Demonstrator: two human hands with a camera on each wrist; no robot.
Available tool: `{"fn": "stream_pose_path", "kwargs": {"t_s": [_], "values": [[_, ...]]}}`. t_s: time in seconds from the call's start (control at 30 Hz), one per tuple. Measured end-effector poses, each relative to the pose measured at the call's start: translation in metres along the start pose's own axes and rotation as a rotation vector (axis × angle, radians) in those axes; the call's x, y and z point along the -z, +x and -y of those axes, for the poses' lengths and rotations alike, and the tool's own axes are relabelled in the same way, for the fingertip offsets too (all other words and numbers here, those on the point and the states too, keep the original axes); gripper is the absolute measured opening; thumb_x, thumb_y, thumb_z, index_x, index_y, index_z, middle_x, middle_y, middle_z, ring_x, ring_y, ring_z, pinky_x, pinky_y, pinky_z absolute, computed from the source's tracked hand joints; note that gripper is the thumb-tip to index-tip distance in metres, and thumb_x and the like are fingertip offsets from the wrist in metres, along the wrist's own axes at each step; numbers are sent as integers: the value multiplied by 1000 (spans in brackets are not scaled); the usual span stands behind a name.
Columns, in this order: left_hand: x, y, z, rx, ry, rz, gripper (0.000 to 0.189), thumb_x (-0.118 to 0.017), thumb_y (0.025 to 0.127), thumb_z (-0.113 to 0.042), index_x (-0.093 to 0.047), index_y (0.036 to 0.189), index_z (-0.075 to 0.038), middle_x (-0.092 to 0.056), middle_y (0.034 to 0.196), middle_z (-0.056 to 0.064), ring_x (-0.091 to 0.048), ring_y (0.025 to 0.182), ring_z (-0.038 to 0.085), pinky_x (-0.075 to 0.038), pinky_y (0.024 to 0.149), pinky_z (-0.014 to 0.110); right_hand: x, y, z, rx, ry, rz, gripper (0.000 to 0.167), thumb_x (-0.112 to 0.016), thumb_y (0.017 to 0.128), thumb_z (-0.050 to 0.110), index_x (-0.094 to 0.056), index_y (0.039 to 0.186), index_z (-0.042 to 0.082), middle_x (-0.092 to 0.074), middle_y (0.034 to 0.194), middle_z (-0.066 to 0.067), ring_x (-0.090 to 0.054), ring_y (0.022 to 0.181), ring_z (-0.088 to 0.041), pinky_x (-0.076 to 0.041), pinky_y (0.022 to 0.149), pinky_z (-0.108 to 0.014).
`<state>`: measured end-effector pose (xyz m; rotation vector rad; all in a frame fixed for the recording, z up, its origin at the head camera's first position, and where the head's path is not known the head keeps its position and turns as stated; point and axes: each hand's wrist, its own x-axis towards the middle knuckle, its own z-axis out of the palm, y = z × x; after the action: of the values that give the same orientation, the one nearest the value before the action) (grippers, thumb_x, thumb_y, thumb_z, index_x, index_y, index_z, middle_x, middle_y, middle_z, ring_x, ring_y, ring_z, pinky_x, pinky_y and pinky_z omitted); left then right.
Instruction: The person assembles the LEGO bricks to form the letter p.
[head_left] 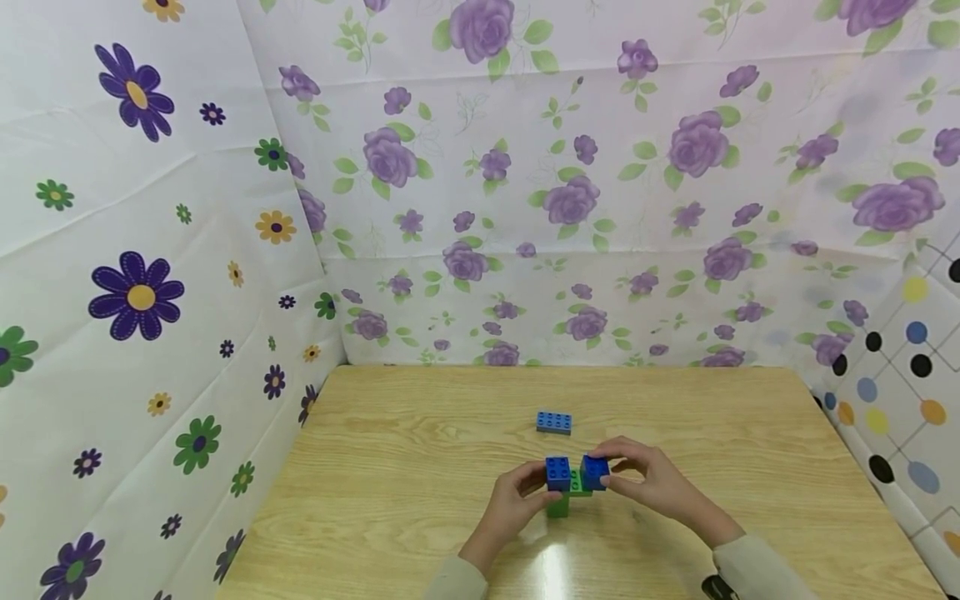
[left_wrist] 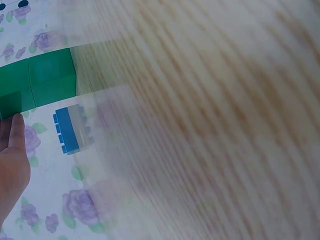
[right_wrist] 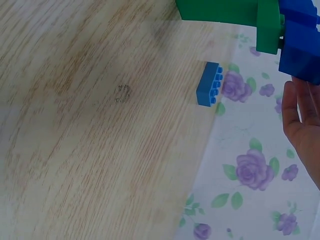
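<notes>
My left hand [head_left: 516, 502] grips a small stack of toy building blocks by its left side. The stack has a green column [head_left: 557, 507], a blue studded block [head_left: 557, 472] on top, and a green studded brick [head_left: 577, 482] jutting out to the right. Between thumb and fingers, my right hand [head_left: 651, 482] holds a second blue block [head_left: 596, 472] at the right end of that green brick. In the right wrist view this second blue block [right_wrist: 300, 57] sits right against the green brick [right_wrist: 268, 27]. The left wrist view shows my left fingers [left_wrist: 17, 132] at the green blocks [left_wrist: 52, 75].
A lighter blue eight-stud brick [head_left: 553, 422] lies on the wooden table [head_left: 420, 442] beyond my hands. Flower-printed sheets [head_left: 525, 167] stand behind the table and to its left; a dotted sheet [head_left: 892, 400] is at the right.
</notes>
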<state>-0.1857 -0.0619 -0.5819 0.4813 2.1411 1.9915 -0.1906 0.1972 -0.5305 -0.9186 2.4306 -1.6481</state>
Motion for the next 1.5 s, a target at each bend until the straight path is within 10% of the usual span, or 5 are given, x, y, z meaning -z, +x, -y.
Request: {"fn": "stream_pose_path", "kwargs": {"t_s": [0.6, 1.5], "values": [[-1, -2, -3, 36, -4, -2, 39, -71, 87, -11, -62, 125, -9, -64, 122, 7, -58, 117, 23, -46, 103, 44, -5, 1, 3, -6, -15, -14, 33, -67, 92, 15, -63, 124, 14, -59, 123, -11, -57, 107, -12, -58, 78, -29], [0, -1, -4, 17, 24, 5, 38, -72, 87, -13, -63, 124, -9, -65, 121, 6, -60, 115, 20, -50, 98, 27, -10, 0, -4, -57, 21, -25, 33, -65, 94, 16, -61, 126, 20, -58, 125, -8, -56, 108, -9, -57, 81, -30]]}}
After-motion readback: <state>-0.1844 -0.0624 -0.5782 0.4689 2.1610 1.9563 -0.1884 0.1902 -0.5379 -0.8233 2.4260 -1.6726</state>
